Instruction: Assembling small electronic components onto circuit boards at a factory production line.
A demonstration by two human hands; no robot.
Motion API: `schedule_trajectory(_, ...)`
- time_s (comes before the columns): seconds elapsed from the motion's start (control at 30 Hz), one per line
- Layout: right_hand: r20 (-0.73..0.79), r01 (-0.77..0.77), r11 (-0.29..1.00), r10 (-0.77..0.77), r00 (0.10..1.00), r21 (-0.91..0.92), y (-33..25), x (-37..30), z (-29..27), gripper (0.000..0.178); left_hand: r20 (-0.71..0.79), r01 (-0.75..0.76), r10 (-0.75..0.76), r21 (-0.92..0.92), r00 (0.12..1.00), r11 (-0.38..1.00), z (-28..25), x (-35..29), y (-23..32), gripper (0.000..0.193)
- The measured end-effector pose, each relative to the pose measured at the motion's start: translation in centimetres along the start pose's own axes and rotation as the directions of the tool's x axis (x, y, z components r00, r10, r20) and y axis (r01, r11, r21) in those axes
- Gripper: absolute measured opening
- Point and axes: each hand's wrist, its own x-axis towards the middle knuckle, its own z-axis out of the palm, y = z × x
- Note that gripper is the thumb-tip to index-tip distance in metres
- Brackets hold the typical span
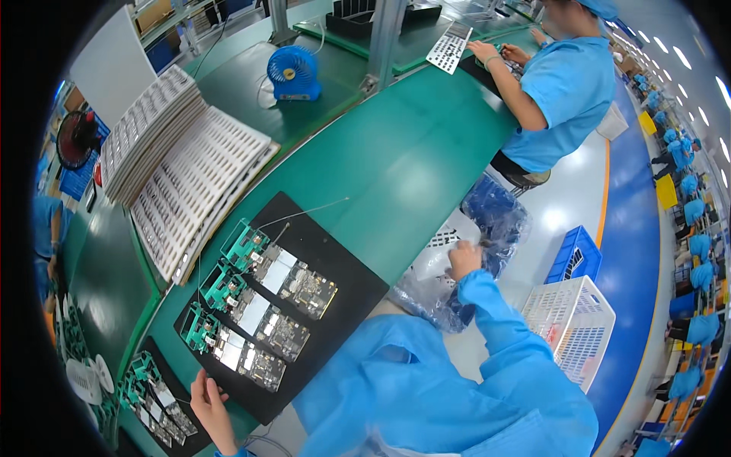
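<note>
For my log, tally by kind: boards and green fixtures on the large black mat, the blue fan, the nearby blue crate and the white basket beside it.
Boards on the black mat: 3
Green fixtures on the mat: 3
Blue fan: 1
Blue crate: 1
White basket: 1
Total: 9

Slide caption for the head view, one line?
Left hand beside a black mat bearing circuit boards; right hand above clear plastic bag.

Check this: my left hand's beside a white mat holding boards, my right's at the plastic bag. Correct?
The mat is black, not white, in the head view. The rest stands: boards on it, left hand beside it, right hand at the plastic bag.
</note>
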Motion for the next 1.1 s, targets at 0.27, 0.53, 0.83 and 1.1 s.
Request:
schedule_trajectory(0.27, -0.09, -0.071, 0.597, 0.235, 0.968, 0.799, -2.1, 3.0, -2.9, 0.02, 0.353, 0.069, 0.018, -0.231, 0.935, 0.97, 7.3, 2.6, 10.6, 0.043)
schedule_trajectory(0.53, 0.154, -0.213, 0.473, 0.161, 0.975, 0.855, -1.8, 1.3, -8.8, 0.014, 0.596, -0.034, 0.296, -0.411, 0.746, 0.911, 23.0, 8.0, 18.8, 0.064)
schedule_trajectory(0.83, 0.042, -0.04, 0.38, 0.003, 0.999, 0.924, -4.2, -1.4, -12.0, 0.012, 0.437, -0.432, 0.691, -0.554, 0.576, 0.711, 27.6, 4.0, 20.6, 0.058)
schedule_trajectory(1.1, -0.222, 0.282, 0.316, -0.212, 0.952, 0.906, -9.8, 0.2, -15.8, 0.01, -0.199, -0.762, 0.745, -0.008, 0.636, 0.648, 3.4, -1.4, 14.7, 0.03)
